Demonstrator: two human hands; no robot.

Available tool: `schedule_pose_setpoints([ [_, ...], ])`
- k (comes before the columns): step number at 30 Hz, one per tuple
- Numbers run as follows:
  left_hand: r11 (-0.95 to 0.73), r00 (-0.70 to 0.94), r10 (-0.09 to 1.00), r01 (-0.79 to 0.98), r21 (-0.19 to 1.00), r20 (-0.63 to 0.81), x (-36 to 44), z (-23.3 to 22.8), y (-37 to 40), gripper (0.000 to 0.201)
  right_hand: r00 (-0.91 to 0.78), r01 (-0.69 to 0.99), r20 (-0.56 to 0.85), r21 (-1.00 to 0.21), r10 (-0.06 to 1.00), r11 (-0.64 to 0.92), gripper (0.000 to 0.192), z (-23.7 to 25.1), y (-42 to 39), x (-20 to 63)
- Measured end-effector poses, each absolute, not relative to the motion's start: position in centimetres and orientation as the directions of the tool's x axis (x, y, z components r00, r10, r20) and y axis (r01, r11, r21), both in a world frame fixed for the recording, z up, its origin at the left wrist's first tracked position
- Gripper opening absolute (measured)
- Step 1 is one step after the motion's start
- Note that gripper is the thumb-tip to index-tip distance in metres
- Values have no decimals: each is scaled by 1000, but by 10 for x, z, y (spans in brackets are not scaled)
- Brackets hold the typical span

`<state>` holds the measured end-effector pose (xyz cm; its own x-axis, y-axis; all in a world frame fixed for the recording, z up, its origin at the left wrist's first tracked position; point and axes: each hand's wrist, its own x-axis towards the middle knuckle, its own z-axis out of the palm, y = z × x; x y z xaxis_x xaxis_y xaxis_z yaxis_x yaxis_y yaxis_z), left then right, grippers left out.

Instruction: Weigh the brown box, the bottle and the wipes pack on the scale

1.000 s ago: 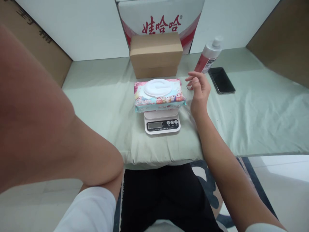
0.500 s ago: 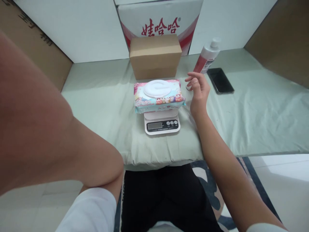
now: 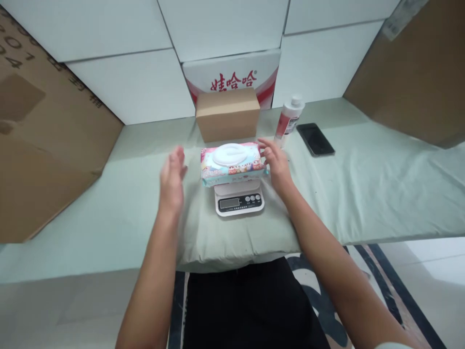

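Now wipes pack [image 3: 232,164] between left hand [image 3: 172,181], right hand [image 3: 276,162]

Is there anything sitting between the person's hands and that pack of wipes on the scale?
Nothing visible. The wipes pack lies on the scale. The left hand is open beside its left end with only bare cloth between them. The right hand is already at its right end. The bottle and box stand behind.

Red characters "娃哈哈" stand on the white carton [image 3: 232,72] at the back wall. Printing on the wipes pack [image 3: 232,165], bottle label [image 3: 285,125] and scale display [image 3: 228,203] is illegible.
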<state>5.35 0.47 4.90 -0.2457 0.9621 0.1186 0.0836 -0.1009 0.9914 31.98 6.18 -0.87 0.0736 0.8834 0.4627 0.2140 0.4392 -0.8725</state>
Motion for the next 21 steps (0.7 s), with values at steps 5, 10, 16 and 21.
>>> schedule_pose_setpoints([
  [5,-125,-48,991,31,992,126,89,26,1,84,59,283,492,-843,869,458,67,1,48,306],
  [10,-202,78,977,74,977,196,137,58,-6,85,244,358,582,-797,776,486,51,14,24,341],
  [16,-104,342,935,15,994,92,222,63,-3,90,473,437,491,-852,732,289,47,23,-8,432],
  [21,-24,430,902,-19,1000,30,292,22,15,94,522,549,452,-827,723,120,37,12,-11,498],
])
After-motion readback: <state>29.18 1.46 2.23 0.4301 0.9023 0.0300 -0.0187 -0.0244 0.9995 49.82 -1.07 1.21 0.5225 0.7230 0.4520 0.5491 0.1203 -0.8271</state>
